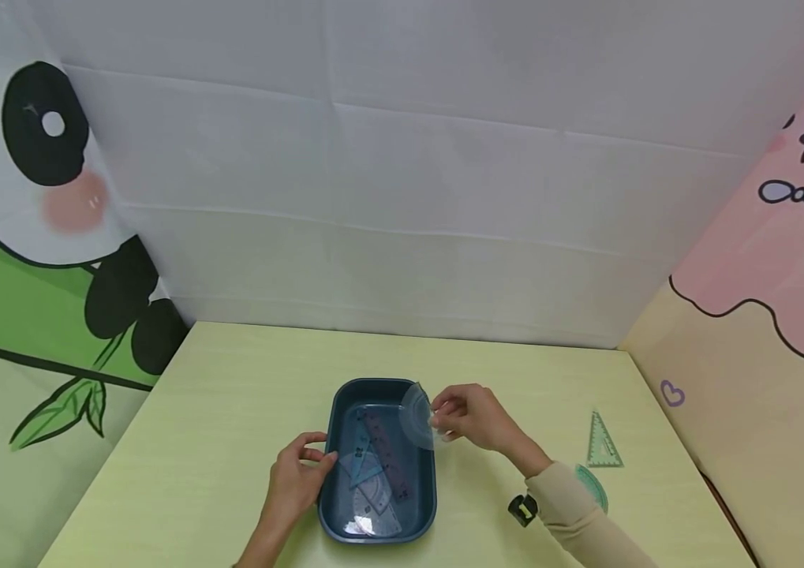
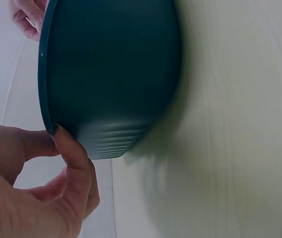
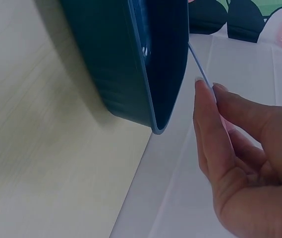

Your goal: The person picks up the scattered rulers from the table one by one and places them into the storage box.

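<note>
A dark blue tray point(image 1: 426, 517) stands on the table with a blue set square point(image 1: 364, 465), a purplish ruler point(image 1: 387, 461) and clear protractor-like pieces point(image 1: 376, 517) in it. My left hand point(image 1: 297, 477) pinches the tray's left rim between thumb and fingers; the left wrist view shows this hand point(image 2: 46, 183) at the rim. With thumb and fingers my right hand point(image 1: 476, 418) holds a clear rounded piece point(image 1: 416, 418) over the tray's upper right rim. In the right wrist view that piece point(image 3: 198, 62) appears edge-on in the hand point(image 3: 250, 148).
On the table's right lie a green set square point(image 1: 602, 446) and a green protractor point(image 1: 592, 485), partly hidden by the right sleeve. A small black object point(image 1: 522, 510) is beside the sleeve. White and cartoon-printed panels surround the table point(image 1: 245, 371).
</note>
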A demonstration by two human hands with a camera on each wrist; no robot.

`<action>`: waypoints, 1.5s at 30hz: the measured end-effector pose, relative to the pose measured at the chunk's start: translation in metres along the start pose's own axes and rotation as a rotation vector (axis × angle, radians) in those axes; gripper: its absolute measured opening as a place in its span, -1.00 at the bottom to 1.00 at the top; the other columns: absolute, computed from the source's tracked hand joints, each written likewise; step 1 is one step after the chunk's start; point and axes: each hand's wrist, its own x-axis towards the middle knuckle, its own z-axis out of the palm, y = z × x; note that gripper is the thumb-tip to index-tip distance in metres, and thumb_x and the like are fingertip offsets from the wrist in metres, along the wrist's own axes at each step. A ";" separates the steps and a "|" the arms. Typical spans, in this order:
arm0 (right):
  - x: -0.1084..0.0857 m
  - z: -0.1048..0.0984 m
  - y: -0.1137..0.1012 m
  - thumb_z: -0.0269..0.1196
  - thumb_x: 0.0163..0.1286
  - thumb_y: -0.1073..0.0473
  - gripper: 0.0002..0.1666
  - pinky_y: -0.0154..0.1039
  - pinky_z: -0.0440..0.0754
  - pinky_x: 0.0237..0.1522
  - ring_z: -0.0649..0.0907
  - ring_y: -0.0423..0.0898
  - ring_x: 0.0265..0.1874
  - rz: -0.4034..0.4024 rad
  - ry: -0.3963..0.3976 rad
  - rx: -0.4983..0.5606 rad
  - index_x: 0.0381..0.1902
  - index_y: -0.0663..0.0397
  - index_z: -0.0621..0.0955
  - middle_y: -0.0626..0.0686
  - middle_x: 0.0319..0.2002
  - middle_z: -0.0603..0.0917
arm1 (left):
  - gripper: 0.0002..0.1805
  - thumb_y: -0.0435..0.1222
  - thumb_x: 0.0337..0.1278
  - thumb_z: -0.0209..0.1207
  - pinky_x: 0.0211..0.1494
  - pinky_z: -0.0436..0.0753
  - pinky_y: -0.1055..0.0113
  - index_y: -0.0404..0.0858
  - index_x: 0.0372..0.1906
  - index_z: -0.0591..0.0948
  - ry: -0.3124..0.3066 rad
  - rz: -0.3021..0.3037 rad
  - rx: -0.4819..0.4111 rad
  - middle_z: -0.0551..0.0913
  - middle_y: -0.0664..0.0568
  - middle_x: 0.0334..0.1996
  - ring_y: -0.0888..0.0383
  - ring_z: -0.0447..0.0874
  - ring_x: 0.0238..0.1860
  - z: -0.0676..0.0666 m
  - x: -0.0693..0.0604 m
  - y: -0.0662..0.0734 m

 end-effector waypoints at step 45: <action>0.012 0.057 -0.025 0.37 0.29 0.49 -0.88 0.09 0.74 -0.35 0.75 0.05 -0.55 0.019 -0.226 0.001 -0.21 0.43 0.66 0.10 -0.45 0.70 | -0.63 -0.35 0.18 0.36 -0.38 0.56 0.25 -0.38 0.07 0.64 0.016 0.042 0.020 0.67 0.01 -0.43 0.16 0.65 -0.50 0.002 0.000 -0.001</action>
